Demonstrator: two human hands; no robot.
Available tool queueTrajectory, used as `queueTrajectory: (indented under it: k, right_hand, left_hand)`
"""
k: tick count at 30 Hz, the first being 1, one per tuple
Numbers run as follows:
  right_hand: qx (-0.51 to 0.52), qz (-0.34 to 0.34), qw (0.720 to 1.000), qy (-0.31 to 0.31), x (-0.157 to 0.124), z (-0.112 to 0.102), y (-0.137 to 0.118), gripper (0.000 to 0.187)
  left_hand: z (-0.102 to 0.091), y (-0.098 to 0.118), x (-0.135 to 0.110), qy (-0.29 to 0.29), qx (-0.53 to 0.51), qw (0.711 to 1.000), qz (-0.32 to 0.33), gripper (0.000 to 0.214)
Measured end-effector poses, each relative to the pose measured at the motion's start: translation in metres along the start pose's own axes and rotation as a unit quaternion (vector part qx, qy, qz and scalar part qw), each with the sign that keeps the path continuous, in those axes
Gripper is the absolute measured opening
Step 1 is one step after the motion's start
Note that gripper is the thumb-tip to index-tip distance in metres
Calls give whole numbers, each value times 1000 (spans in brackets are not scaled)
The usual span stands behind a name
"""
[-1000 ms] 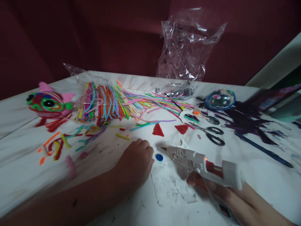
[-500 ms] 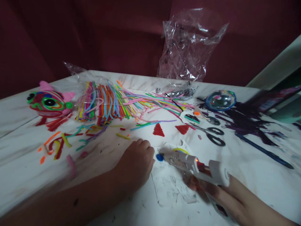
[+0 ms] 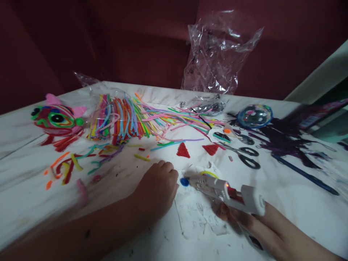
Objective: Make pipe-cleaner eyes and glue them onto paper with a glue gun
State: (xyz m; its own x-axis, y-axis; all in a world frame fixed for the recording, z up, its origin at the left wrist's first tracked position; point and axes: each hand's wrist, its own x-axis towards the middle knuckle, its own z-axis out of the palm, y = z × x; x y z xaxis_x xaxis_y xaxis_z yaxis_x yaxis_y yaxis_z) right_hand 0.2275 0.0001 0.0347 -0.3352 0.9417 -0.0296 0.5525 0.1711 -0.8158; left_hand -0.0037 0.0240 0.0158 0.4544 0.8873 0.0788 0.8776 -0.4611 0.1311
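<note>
My right hand [image 3: 252,226] grips a white glue gun [image 3: 227,192], its nozzle touching a small blue disc [image 3: 184,182] on the white table [image 3: 285,188]. My left hand [image 3: 156,188] rests on the table just left of the disc, fingers curled under; whether it pinches the disc's edge I cannot make out. Two red coiled triangles [image 3: 183,150] lie just beyond. A small yellow-rimmed piece [image 3: 208,174] sits behind the gun's barrel.
A pile of coloured foam strips [image 3: 130,117] and a crafted red-and-green animal face [image 3: 56,119] lie at the far left. Scissors [image 3: 241,154], a clear ball [image 3: 254,115], a blue pen [image 3: 304,173], dark purple strips and a crumpled plastic bag [image 3: 217,54] are at the far right.
The glue gun dropped and moved left until its nozzle reached the blue disc, then stayed there. My left hand has not moved.
</note>
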Motion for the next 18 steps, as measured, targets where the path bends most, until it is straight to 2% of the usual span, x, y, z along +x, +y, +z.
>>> queueTrajectory:
  k: [18]
  right_hand:
    - [-6,-11,1000,-11,1,-1,1,38]
  left_hand:
    - [-1,1,0,-4,6,1000,2,8]
